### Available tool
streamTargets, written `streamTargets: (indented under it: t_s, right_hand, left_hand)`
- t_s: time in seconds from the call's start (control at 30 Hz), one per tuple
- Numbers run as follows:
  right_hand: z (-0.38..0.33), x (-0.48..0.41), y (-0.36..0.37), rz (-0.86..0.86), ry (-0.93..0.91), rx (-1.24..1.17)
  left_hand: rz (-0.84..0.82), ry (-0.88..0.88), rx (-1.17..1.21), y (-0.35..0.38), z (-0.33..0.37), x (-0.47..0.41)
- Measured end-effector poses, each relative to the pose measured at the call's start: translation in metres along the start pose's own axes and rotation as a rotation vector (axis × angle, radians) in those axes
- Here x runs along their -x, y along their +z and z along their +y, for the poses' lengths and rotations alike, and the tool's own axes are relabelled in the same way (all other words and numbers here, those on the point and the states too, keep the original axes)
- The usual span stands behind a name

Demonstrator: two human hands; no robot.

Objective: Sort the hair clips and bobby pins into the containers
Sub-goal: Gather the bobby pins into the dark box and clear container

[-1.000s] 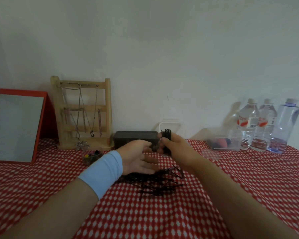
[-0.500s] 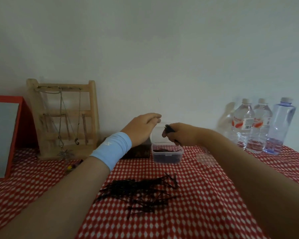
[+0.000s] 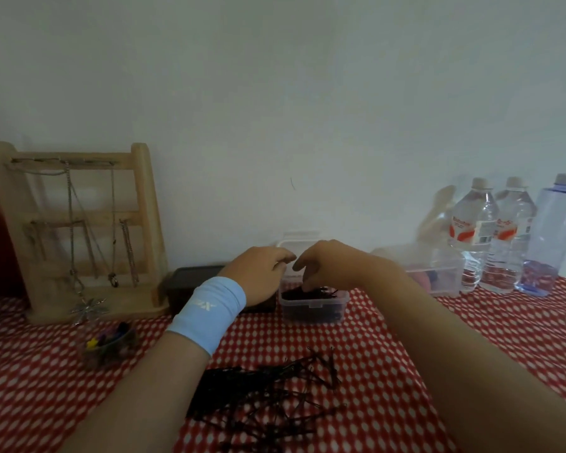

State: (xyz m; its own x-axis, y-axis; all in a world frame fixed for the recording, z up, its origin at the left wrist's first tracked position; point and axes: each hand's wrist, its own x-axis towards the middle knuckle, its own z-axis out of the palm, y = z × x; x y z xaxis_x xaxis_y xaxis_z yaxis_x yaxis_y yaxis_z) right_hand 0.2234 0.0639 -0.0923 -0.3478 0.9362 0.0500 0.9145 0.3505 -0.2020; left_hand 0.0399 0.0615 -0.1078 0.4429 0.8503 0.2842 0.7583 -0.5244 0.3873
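Counts by kind around the left hand (image 3: 258, 273) and right hand (image 3: 329, 264)

Four containers are counted: one small clear container (image 3: 312, 313) under both hands, one black box (image 3: 190, 284) just left, one dish of clips (image 3: 111, 353) further left, one larger clear tub (image 3: 445, 266) to the right. Three bottles (image 3: 510, 237) are seen further right, one wooden stand (image 3: 146, 223) far left. The loose bobby pins (image 3: 252, 392) cannot be counted.

Black bobby pins (image 3: 262, 390), red-and-white checked tablecloth (image 3: 356, 338), pale blue wristband (image 3: 209, 312)
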Motion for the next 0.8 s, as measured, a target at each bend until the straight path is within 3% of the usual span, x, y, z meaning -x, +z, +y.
streamTargets:
  t_s: [0.2,0.43,0.6,0.8]
  right_hand:
    - [0.016,0.012,-0.009,0.105,0.009,-0.115]
    - [0.022,0.012,0.0,0.037,0.036,0.02]
    - [0.023,0.017,-0.008,0.065,0.153,0.198]
    - [0.021,0.013,-0.004,0.061,0.21,0.302]
  left_hand:
    - [-0.006,0.084,-0.104,0.01,0.002,0.003]
    - [-0.124,0.262,-0.383,0.03,0.007,0.006]
    - [-0.065,0.303,-0.36,0.035,0.007,0.006]
    - [-0.141,0.288,-0.399,0.036,0.015,0.009]
